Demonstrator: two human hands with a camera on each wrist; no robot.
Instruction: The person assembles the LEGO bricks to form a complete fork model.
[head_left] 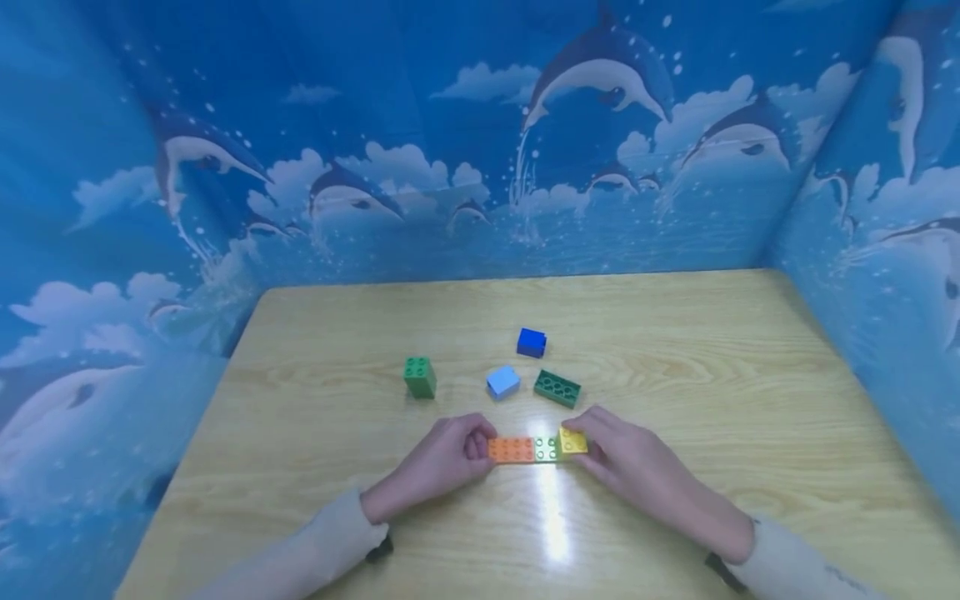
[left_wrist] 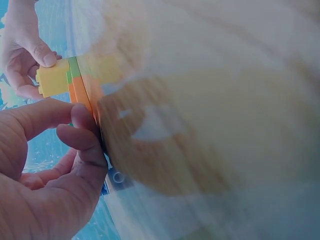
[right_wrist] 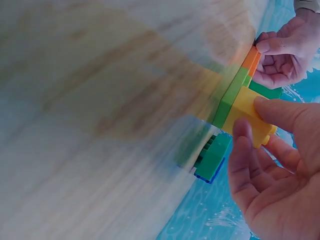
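Note:
In the head view an orange brick (head_left: 511,450) lies in line with a light green brick (head_left: 546,449) on the table. A tall yellow brick (head_left: 572,441) sits on the light green brick's right end, covering part of its studs. My left hand (head_left: 452,457) pinches the left end of the orange brick. With thumb and fingers my right hand (head_left: 630,457) grips the yellow brick by its sides. The right wrist view shows the yellow brick (right_wrist: 250,116) upright against the light green brick (right_wrist: 231,100). Whether the orange and green bricks are joined I cannot tell.
Behind the hands lie a dark green brick (head_left: 557,388) with its hollow side up, a light blue brick (head_left: 503,382) and a dark blue brick (head_left: 532,342). A tall green brick (head_left: 420,377) stands to the left. A dolphin-print curtain (head_left: 480,167) surrounds the wooden table (head_left: 337,333).

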